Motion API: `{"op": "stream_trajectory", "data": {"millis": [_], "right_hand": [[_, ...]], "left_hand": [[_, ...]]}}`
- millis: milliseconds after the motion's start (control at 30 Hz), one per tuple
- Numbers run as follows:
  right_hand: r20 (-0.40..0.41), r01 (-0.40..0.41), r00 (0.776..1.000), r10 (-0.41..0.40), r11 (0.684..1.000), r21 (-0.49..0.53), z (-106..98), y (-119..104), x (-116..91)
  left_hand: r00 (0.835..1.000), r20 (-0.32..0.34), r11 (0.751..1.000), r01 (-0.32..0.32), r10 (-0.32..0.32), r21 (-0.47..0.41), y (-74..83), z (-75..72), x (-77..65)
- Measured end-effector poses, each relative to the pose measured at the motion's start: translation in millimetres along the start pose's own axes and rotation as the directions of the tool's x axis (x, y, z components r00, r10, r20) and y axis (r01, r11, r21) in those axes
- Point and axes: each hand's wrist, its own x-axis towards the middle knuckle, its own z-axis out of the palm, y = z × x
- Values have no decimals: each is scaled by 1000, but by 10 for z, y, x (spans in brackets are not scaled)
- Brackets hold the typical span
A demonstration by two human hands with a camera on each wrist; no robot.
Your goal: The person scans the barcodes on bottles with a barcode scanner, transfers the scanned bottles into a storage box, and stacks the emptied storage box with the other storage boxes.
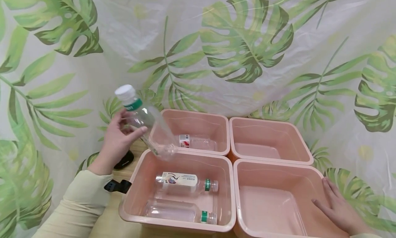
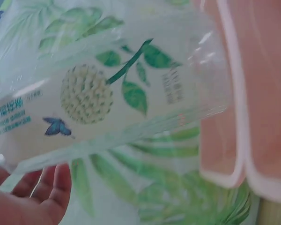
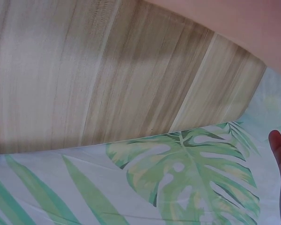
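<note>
If the left hand [image 1: 116, 142] loosens, the held bottle [image 1: 151, 121] could drop onto the plainer bottle [image 1: 173, 211] or, farther in, the labelled bottle [image 1: 180, 179], both lying in the front-left tub [image 1: 221, 169]; likely cause, a high grip on slick-looking plastic. Base hangs about the rim shared with the back-left tub [image 1: 201, 123], so a low swing might knock it there; touching or not, can't tell. Right hand [image 1: 341, 211]: fingers fairly straight, thumb apart, holding nothing, at the right rim of the front-right tub [image 1: 269, 210]. Left fingers pinch the held bottle just below its green band [image 1: 133, 105], thumb on near side, others curled behind; cap up-left above the hand, base down-right, well past the fingertips. Beyond: another bottle [image 1: 201, 143] lying in the back-left tub.
</note>
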Motion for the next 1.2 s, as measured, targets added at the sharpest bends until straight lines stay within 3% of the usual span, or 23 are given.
{"op": "stream_trajectory", "data": {"millis": [100,200,367,667,800,1000,1200], "right_hand": [[1,1,1000,-1,1000,-1,2,1,-1],[2,3,1000,-3,1000,-2,1,-1,3],[-3,7,1000,-7,1000,-6,-12,0,-2],[-25,27,999,-26,999,24,10,14,-26],[-26,22,999,-21,999,41,35,15,-35],[-20,19,1000,-18,999,40,35,18,-29],[-29,21,999,-20,999,35,31,20,-40]], "left_hand": [[987,-162,1000,3,-1,9,-1,-114,26],[956,-291,995,69,-45,73,-60,-221,30],[913,-390,961,207,-122,182,-266,-341,-25],[872,-432,896,363,-230,255,-591,-459,-126],[874,-427,882,373,-230,288,-718,-456,-174],[880,-413,883,371,-235,289,-951,-393,-271],[870,-422,869,398,-255,295,-1073,-383,-332]]}}
